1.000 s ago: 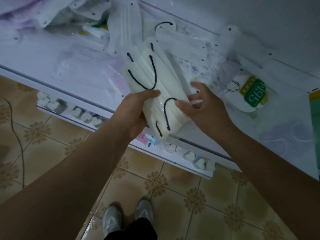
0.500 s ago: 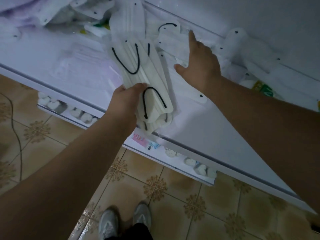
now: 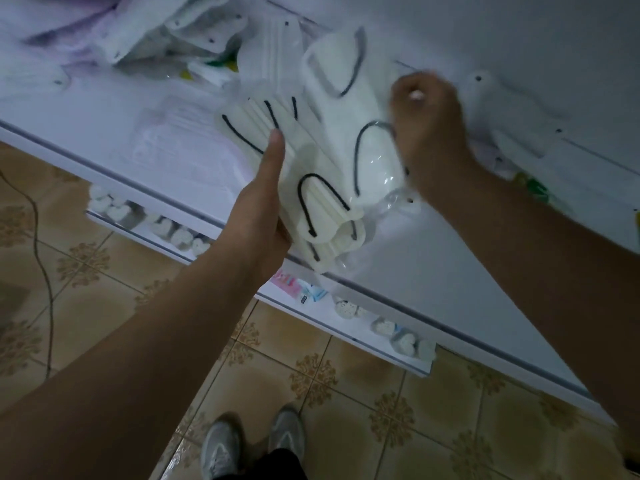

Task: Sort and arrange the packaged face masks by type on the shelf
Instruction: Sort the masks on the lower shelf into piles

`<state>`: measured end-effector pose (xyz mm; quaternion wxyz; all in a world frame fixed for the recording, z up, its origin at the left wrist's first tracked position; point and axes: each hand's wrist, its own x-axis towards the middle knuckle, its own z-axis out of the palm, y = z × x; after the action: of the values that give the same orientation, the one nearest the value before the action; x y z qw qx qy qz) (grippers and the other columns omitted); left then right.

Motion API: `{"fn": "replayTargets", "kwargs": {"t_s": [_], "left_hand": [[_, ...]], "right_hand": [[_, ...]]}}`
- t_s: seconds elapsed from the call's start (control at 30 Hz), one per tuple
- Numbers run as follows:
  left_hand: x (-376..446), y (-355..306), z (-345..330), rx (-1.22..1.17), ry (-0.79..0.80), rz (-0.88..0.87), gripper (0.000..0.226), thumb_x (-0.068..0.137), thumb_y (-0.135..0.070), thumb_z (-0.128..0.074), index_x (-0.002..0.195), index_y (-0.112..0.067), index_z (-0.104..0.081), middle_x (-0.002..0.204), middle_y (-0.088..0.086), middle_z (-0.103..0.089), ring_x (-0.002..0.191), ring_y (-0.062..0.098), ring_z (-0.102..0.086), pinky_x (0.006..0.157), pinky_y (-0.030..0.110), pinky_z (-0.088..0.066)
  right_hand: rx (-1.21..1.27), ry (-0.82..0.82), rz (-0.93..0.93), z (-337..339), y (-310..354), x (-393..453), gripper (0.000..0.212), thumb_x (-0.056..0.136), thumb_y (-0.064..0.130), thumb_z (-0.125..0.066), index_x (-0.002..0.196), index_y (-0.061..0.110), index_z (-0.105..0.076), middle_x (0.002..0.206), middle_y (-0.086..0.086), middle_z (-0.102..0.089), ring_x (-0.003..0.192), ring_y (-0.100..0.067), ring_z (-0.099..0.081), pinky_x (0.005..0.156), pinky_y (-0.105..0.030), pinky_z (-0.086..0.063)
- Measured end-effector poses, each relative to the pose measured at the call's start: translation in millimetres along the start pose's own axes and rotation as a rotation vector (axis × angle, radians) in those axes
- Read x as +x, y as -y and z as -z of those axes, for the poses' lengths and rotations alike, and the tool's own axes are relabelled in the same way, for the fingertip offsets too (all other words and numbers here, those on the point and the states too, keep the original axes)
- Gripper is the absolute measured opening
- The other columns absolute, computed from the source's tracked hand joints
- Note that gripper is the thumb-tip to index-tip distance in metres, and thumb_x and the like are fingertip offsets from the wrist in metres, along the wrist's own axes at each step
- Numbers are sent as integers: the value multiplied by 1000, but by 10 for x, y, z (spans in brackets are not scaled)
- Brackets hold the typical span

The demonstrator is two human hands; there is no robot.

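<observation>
Writing: none can be read on the packs.
Left hand (image 3: 256, 209): gripped round a stack of white masks (image 3: 311, 188), thumb on top.
Right hand (image 3: 433, 129): blurred, closed on another mask pack (image 3: 349, 109), above the shelf (image 3: 450, 289).

Both my forearms reach forward. My left hand (image 3: 258, 216) grips from the side, thumb stretched straight up along the top. My right hand (image 3: 433, 133), blurred, is curled knuckles-up, its fingers (image 3: 415, 95) pinching.
</observation>
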<state>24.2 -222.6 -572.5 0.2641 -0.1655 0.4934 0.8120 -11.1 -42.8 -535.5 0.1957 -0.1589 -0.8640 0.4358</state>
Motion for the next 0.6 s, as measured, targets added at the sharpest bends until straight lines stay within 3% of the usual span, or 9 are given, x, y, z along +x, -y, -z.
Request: {"fn": "replayTargets", "kwargs": {"t_s": [0.07, 0.13, 0.2, 0.3, 0.43, 0.5, 0.6], "left_hand": [[-3, 1, 9, 85, -2, -15, 60, 83, -56, -74, 125, -14, -66, 118, 1, -73, 114, 29, -69, 100, 44, -55], [50, 29, 81, 157, -178, -75, 39, 88, -28, -77, 119, -7, -67, 104, 5, -76, 94, 24, -75, 82, 35, -61], [80, 31, 202, 183, -336, -100, 26, 90, -14, -74, 114, -9, -65, 92, 1, -73, 81, 18, -70, 66, 27, -55], [62, 8, 374, 119, -396, -95, 28, 91, -16, -73, 116, -14, -59, 97, -1, -69, 83, 16, -66, 62, 26, -52], [16, 11, 457, 124, -372, -108, 24, 93, -17, -72, 113, -17, -59, 92, -5, -68, 79, 11, -66, 52, 20, -52], [-4, 15, 446, 126, -357, -107, 23, 93, -16, -71, 112, -17, -59, 94, -4, -69, 83, 13, -68, 57, 23, -54], [-17, 16, 430, 132, -351, -97, 22, 93, -17, -71, 111, -17, -59, 99, -2, -70, 90, 17, -68, 69, 30, -56]], "right_hand": [[74, 316, -166, -146, -86, -224, 18, 98, 19, -56, 82, 19, -64, 71, 7, -57, 60, -1, -49, 65, -21, -44], [32, 459, -246, -223, -233, -397, 22, 99, 30, -55, 92, 12, -66, 78, 2, -62, 68, -10, -56, 72, -30, -52], [-219, 378, -106, -182, -445, -452, 29, 97, 36, -57, 103, 9, -65, 93, -6, -66, 84, -21, -64, 82, -40, -54], [-778, 320, 204, -47, -723, -443, 44, 91, 43, -65, 124, 13, -62, 119, -11, -57, 110, -35, -51, 85, -41, -47], [-930, 194, 316, -44, -790, -342, 19, 97, 24, -60, 110, 15, -71, 103, -8, -61, 96, -29, -55, 62, -34, -42], [-977, 120, 325, -88, -760, -311, 17, 98, 18, -55, 100, 12, -71, 93, -8, -62, 88, -28, -55, 58, -31, -35], [-807, 140, 266, -104, -722, -327, 31, 92, 38, -64, 107, 11, -67, 105, -8, -63, 99, -29, -55, 64, -33, -42]]}}
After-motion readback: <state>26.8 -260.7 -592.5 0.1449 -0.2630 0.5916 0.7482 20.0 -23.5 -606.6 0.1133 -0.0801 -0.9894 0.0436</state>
